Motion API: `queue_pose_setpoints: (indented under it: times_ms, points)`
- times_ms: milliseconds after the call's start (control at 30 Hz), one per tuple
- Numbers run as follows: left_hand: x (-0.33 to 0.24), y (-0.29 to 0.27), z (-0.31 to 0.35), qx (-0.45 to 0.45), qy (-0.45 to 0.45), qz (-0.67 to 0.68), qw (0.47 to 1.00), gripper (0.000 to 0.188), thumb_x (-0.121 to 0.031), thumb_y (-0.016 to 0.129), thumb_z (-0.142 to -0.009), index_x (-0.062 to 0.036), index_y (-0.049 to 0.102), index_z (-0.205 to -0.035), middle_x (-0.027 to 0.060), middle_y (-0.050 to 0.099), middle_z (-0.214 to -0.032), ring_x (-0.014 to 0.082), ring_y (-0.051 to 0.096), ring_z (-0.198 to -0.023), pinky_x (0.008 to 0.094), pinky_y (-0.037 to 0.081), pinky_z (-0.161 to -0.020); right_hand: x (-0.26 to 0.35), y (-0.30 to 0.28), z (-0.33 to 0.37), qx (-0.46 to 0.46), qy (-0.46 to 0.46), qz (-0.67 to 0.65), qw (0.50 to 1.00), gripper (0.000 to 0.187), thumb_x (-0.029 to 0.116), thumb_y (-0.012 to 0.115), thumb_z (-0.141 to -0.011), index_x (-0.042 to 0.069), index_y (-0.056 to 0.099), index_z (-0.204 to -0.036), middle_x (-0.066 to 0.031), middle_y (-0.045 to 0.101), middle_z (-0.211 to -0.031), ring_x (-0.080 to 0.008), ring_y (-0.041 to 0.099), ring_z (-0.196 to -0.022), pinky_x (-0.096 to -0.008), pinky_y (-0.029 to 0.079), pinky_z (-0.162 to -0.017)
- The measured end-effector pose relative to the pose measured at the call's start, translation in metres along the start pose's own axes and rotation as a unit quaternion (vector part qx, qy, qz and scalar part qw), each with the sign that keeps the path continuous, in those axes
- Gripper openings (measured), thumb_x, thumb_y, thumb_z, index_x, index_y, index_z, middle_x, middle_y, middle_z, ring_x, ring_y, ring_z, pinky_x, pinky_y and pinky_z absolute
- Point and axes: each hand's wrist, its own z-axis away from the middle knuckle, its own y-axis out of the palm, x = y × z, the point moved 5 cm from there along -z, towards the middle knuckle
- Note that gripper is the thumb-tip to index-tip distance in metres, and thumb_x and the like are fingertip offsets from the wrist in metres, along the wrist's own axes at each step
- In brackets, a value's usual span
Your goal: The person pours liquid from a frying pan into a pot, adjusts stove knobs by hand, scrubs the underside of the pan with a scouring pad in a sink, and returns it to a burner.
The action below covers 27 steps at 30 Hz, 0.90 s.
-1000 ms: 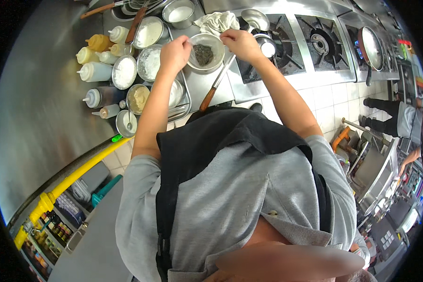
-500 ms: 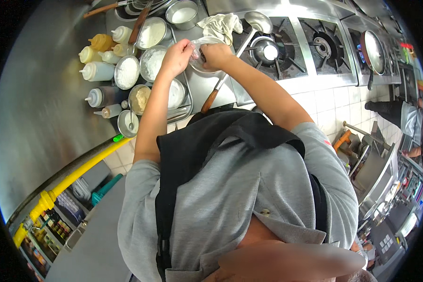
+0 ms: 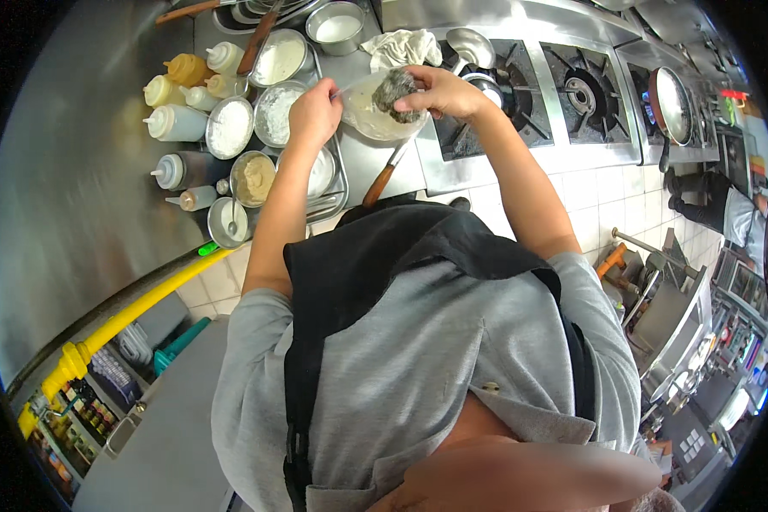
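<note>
- Head view, centre: the person's right hand (image 3: 442, 92) is holding a dark grey, flaky-looking clump (image 3: 392, 94), its fingers closing around the right side; the clump is sitting over a pale, see-through container (image 3: 369, 126).
- Head view, left of that: the left hand (image 3: 314, 113) is pinching the container's near-left edge, or thin plastic there, between fingers; which of the two is unclear.
- The clump is looking loose and crumbly, so a tight squeeze could be breaking bits off; a weak one could be letting it slip.
- The right hand is reaching near the gas burner (image 3: 505, 96), so stray flakes could be landing there; whether it is burning cannot be told.
- The container is resting on or just above the steel worktop (image 3: 360, 164); a tug from the left hand alone could be tipping it.
- A wooden-handled tool (image 3: 381, 183) is lying just beside the container, where a nudge could be shifting both.
- The left forearm is passing close over a tray (image 3: 340, 181) of bowls, including white powder (image 3: 273, 113) and a yellowish mix (image 3: 254, 179); a dipping elbow or falling flakes could be spoiling those.
- A crumpled cloth (image 3: 405, 49) is lying close to the burner; if that were burning, it could be scorching.
</note>
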Motion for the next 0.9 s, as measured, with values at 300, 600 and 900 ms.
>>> queue_pose_setpoints:
  times_ms: [300, 600, 900]
  points:
    - [-0.07, 0.0, 0.015, -0.07, 0.283, -0.077, 0.954, 0.029, -0.009, 0.06, -0.085, -0.0088, 0.066, -0.114, 0.0105, 0.065, -0.117, 0.0309, 0.059, -0.112, 0.0456, 0.047, -0.094, -0.028, -0.021, 0.014, -0.119, -0.075, -0.454, 0.88, 0.035, 0.045, 0.065, -0.094, 0.011, 0.062, -0.1, -0.0029, 0.064, -0.079, -0.0131, 0.045, -0.048, -0.0284, 0.037, -0.048]
    - [-0.109, -0.006, 0.001, -0.017, 0.308, -0.057, 0.949, 0.022, -0.016, 0.063, -0.086, -0.0075, 0.07, -0.104, 0.0105, 0.07, -0.107, 0.0319, 0.064, -0.103, 0.0458, 0.047, -0.09, -0.053, -0.072, 0.087, -0.197, -0.115, -0.547, 0.806, 0.067, 0.064, 0.038, -0.097, 0.009, 0.058, -0.13, -0.0197, 0.067, -0.106, -0.0292, 0.06, -0.071, -0.04, 0.049, -0.056]
    - [-0.217, 0.033, 0.022, 0.177, 0.313, 0.063, 0.931, 0.027, -0.018, 0.066, -0.089, -0.0044, 0.069, -0.112, 0.0161, 0.071, -0.104, 0.0346, 0.067, -0.092, 0.0422, 0.052, -0.083, -0.165, -0.113, 0.248, -0.329, -0.08, -0.503, 0.795, 0.049, 0.051, 0.054, -0.096, 0.011, 0.061, -0.122, -0.0127, 0.07, -0.107, -0.0323, 0.071, -0.085, -0.0491, 0.059, -0.068]
